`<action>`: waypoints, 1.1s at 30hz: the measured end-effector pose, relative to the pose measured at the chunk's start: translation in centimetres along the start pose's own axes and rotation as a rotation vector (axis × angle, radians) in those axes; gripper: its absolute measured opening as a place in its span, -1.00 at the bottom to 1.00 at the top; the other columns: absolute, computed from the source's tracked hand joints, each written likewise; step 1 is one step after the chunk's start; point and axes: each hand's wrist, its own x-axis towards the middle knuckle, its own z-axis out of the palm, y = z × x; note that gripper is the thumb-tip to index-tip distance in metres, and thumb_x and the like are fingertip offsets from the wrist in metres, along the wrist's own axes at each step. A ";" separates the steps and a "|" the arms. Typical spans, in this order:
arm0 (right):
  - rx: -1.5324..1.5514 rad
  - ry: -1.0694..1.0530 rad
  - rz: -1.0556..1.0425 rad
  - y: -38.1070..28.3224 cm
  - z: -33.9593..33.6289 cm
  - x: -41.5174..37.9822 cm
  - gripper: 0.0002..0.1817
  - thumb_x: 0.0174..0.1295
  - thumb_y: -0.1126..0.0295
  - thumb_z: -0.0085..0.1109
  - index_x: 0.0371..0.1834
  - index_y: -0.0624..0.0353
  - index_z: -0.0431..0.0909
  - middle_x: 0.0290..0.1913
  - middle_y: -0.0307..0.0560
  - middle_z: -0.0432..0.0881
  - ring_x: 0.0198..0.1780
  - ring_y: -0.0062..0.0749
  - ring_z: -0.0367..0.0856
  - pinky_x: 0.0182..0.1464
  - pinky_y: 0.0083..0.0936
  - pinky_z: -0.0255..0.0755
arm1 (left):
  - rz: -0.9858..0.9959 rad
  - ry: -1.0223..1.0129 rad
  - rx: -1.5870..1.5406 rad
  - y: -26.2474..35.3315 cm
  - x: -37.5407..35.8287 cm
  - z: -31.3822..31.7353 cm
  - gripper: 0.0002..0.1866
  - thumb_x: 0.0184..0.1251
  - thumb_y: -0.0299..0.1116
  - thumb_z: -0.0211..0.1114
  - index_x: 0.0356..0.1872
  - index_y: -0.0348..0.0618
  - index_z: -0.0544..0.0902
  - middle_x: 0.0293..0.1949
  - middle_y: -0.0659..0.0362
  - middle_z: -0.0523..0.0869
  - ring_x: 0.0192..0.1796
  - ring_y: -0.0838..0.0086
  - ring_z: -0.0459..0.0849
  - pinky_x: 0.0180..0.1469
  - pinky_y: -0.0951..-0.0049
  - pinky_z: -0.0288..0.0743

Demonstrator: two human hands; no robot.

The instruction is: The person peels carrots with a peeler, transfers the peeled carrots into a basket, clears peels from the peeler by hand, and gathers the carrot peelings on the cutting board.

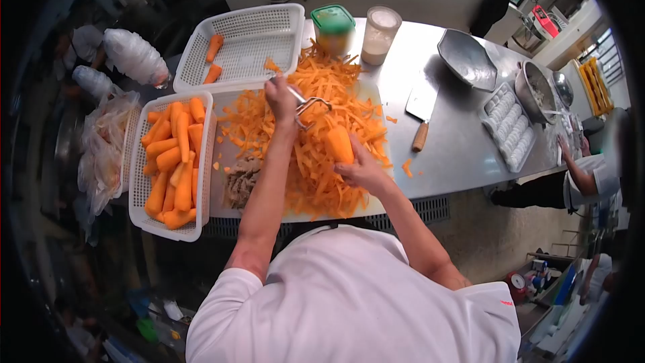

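Observation:
My left hand (281, 99) is closed around the handle of a metal peeler (313, 105), whose head points right. In my right hand (365, 169) is a thick peeled carrot (339, 144), gripped at its lower end, with the peeler just above and left of it, apart from it. Beneath both hands spreads a large heap of orange carrot peelings (316, 188) on a pale board. Brownish scraps (243, 181) lie at the heap's lower left. Many peeled carrots (176, 141) fill a white basket (201, 210) to the left.
Behind the heap, a second white basket (252, 50) holds two carrots. A green-lidded tub (332, 21) and a clear jar (381, 33) stand beside it. A cleaver (422, 107), a dark tray (468, 57) and a tray of white pieces (509, 128) lie rightward. Another person (591, 178) stands far right.

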 end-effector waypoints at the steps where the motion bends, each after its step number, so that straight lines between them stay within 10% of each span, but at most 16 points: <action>1: -0.004 0.000 -0.012 -0.5 -0.2 0.2 -0.32 0.26 0.50 0.23 0.43 -0.02 0.17 -0.36 -0.31 0.43 -0.58 -0.72 0.29 -0.55 -0.67 0.23 | 0.020 0.069 -0.054 1.0 0.3 0.1 -0.76 0.57 -0.16 0.03 -0.27 -0.09 0.40 -0.62 0.22 0.55 -0.64 0.55 0.53 -0.58 0.48 0.41; 5: -0.342 0.108 -0.093 1.8 -0.5 1.1 -0.20 0.22 0.45 0.23 0.52 0.01 0.07 -0.17 -0.13 0.54 -0.35 -0.46 0.51 -0.36 -0.53 0.44 | 0.076 -0.176 0.187 0.2 -2.9 2.1 -0.75 0.59 -0.14 -0.01 -0.21 -0.10 0.41 -0.62 0.21 0.55 -0.65 0.55 0.52 -0.57 0.49 0.43; 9: -0.764 0.237 -0.283 1.7 -0.5 0.7 -0.16 0.16 0.48 0.21 0.52 0.11 0.02 0.05 0.22 0.59 0.02 0.12 0.61 0.03 -0.15 0.50 | 0.046 0.079 0.114 1.4 -0.9 1.3 -0.70 0.58 -0.13 0.02 -0.24 -0.17 0.43 -0.67 0.19 0.55 -0.67 0.50 0.54 -0.57 0.48 0.42; 12: -0.819 0.218 -0.073 0.5 0.6 1.1 -0.14 0.12 0.49 0.22 0.50 0.20 -0.01 0.08 0.40 0.55 0.09 0.33 0.53 0.15 0.00 0.41 | 0.069 -0.054 0.178 0.0 -1.3 1.6 -0.70 0.57 -0.14 0.01 -0.26 -0.18 0.40 -0.63 0.18 0.54 -0.63 0.47 0.57 -0.59 0.41 0.44; 16: -0.904 0.241 -0.293 0.4 0.2 1.1 -0.12 0.10 0.49 0.25 0.49 0.25 -0.02 0.03 0.44 0.55 0.09 0.32 0.52 0.12 -0.02 0.42 | 0.092 0.037 0.159 0.5 0.2 0.9 -0.72 0.57 -0.18 0.01 -0.25 -0.21 0.40 -0.62 0.18 0.55 -0.64 0.46 0.59 -0.60 0.40 0.43; 19: -0.972 0.248 -0.036 0.9 0.2 1.4 -0.14 0.09 0.48 0.27 0.46 0.26 0.01 -0.02 0.41 0.58 0.04 0.31 0.55 0.09 -0.02 0.44 | 0.121 -0.073 0.177 0.6 -1.9 1.9 -0.72 0.57 -0.20 0.02 -0.24 -0.24 0.41 -0.61 0.16 0.56 -0.64 0.43 0.61 -0.60 0.38 0.45; 24: -0.929 0.288 -0.549 3.5 -2.1 1.9 -0.19 0.18 0.45 0.30 0.45 0.23 0.04 -0.28 0.06 0.65 -0.30 0.00 0.65 -0.24 -0.19 0.52 | 0.119 0.157 0.243 0.0 3.3 -1.1 -0.70 0.55 -0.19 0.02 -0.25 -0.27 0.39 -0.60 0.13 0.56 -0.60 0.42 0.61 -0.56 0.33 0.46; 25: -0.924 0.292 -0.541 2.8 -2.1 1.8 -0.19 0.18 0.45 0.30 0.45 0.23 0.04 -0.28 0.06 0.65 -0.30 0.00 0.65 -0.24 -0.19 0.52 | 0.056 0.145 0.191 1.3 2.5 -1.4 -0.69 0.55 -0.18 0.02 -0.25 -0.26 0.39 -0.59 0.13 0.56 -0.60 0.42 0.61 -0.55 0.34 0.47; 27: 0.111 0.009 -0.036 1.5 -2.1 1.7 -0.26 0.29 0.40 0.27 0.46 0.08 0.05 -0.39 -0.11 0.56 -0.46 -0.36 0.59 -0.44 -0.44 0.45 | 0.074 0.112 0.124 3.1 0.0 0.0 -0.72 0.58 -0.16 -0.02 -0.28 -0.15 0.38 -0.62 0.20 0.54 -0.63 0.51 0.52 -0.55 0.46 0.41; 33: -0.076 -0.055 -0.012 1.4 -0.7 1.6 -0.19 0.38 0.37 0.21 0.57 -0.02 -0.09 -0.41 -0.29 0.46 -0.61 -0.66 0.35 -0.57 -0.64 0.24 | 0.020 0.012 0.275 -1.0 1.8 -0.5 -0.74 0.58 -0.15 0.02 -0.22 -0.14 0.40 -0.63 0.23 0.56 -0.63 0.52 0.55 -0.58 0.46 0.41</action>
